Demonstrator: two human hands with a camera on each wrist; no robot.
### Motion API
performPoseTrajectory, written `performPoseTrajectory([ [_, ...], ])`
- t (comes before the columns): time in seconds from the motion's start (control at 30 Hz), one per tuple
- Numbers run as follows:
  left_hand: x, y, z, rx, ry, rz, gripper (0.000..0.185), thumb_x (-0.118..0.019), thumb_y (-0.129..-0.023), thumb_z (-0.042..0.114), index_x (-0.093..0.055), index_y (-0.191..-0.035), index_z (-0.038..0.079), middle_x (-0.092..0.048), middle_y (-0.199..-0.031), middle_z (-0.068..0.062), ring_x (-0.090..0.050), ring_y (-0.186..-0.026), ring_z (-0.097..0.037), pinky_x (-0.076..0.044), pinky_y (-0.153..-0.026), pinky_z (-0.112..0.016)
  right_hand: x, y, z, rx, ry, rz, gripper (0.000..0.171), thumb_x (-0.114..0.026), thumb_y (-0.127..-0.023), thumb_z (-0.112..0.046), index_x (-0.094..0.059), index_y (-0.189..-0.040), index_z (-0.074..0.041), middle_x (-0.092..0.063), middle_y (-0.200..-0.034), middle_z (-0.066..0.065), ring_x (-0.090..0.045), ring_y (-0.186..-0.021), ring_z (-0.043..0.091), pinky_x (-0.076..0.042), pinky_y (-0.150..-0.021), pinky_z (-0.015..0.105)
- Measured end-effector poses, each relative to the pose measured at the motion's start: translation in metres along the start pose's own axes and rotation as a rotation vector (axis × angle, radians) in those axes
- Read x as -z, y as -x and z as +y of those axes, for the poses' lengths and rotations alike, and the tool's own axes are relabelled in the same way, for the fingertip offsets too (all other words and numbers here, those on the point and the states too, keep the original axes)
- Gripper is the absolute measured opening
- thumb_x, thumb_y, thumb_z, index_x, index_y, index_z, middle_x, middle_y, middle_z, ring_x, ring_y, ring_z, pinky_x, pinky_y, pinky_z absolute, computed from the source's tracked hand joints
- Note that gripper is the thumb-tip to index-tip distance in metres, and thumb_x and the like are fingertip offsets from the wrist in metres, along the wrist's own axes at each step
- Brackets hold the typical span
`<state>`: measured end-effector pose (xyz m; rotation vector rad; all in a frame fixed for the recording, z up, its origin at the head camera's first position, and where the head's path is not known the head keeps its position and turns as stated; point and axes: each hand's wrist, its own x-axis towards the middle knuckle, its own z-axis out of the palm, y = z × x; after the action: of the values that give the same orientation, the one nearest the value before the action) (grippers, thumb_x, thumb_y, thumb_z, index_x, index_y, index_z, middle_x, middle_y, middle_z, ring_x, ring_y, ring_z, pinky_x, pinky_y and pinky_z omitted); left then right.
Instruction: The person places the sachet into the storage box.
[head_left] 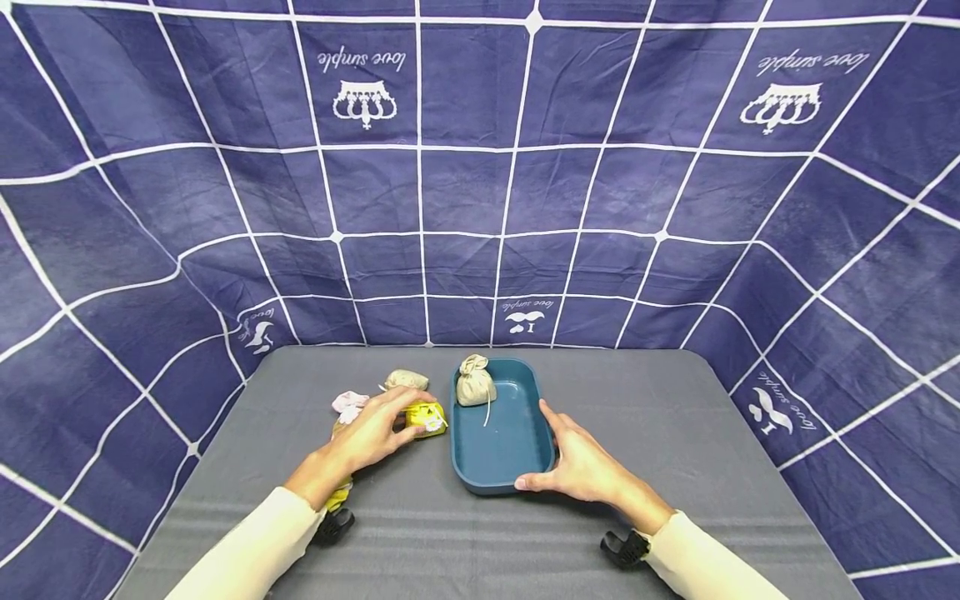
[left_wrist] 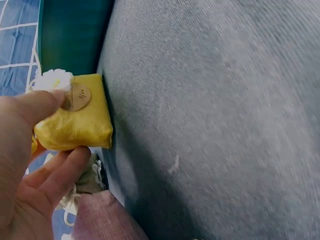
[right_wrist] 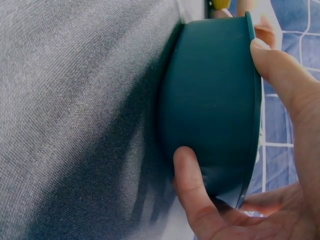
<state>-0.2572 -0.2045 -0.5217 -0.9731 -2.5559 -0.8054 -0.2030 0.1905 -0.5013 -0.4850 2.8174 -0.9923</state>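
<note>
Beige pouches (head_left: pixel 476 382): two | yellow (head_left: pixel 426 417): one | pink (head_left: pixel 349 406): perhaps one | tray (head_left: pixel 501 442): one

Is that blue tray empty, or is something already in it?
Not empty: one beige drawstring pouch sits in the far left corner of the blue tray; the rest of its floor is bare.

Everything is crowding around the blue tray (head_left: pixel 501 450), which is sitting mid-table on the grey table (head_left: pixel 675 417). Off its left wall, the yellow pouch (head_left: pixel 426 417), a beige pouch (head_left: pixel 406 380) and a pink pouch (head_left: pixel 348 406) are clustering tightly, with the left hand (head_left: pixel 371 437) lying over them, so that flank is staying blocked. The right hand (head_left: pixel 581 467) is occupying the tray's near right corner. Inside the tray, a beige sachet (head_left: pixel 475 383) is filling the far left corner; the rest of its floor is lying bare. Right of the tray, the table is stretching wide and unobstructed.
</note>
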Motion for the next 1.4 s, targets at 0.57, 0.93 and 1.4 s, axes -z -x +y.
performPoseTrajectory([
  [0.57,0.016,-0.010,0.007,0.016,0.025,0.039,0.041,-0.093,-0.100,0.009,-0.078,-0.137,0.017,-0.079,-0.143,-0.005,-0.078,-0.135,-0.028,-0.064,-0.114,-0.054,0.001,-0.001,0.001,0.003,0.014,0.000,0.148,-0.106,-0.075,-0.066,-0.029,-0.183,-0.001,-0.061,-0.163,0.024,-0.069,-0.135,0.029,-0.058,-0.121,0.056],
  [0.93,0.026,-0.032,0.024,0.003,0.051,0.055,0.040,-0.091,-0.101,0.008,-0.077,-0.138,0.019,-0.080,-0.133,0.002,-0.079,-0.120,-0.018,-0.067,-0.103,-0.048,0.001,0.001,0.001,0.015,0.017,-0.001,0.146,-0.105,-0.076,-0.065,-0.029,-0.182,0.002,-0.059,-0.166,0.029,-0.067,-0.145,0.036,-0.055,-0.125,0.060],
  [1.4,0.034,-0.061,0.042,-0.031,0.073,0.092,0.042,-0.091,-0.101,0.008,-0.076,-0.140,0.017,-0.080,-0.134,0.000,-0.078,-0.125,-0.021,-0.066,-0.107,-0.046,0.000,0.001,0.002,0.011,0.024,0.000,0.148,-0.104,-0.075,-0.068,-0.029,-0.183,-0.001,-0.061,-0.162,0.026,-0.068,-0.141,0.033,-0.056,-0.124,0.059],
])
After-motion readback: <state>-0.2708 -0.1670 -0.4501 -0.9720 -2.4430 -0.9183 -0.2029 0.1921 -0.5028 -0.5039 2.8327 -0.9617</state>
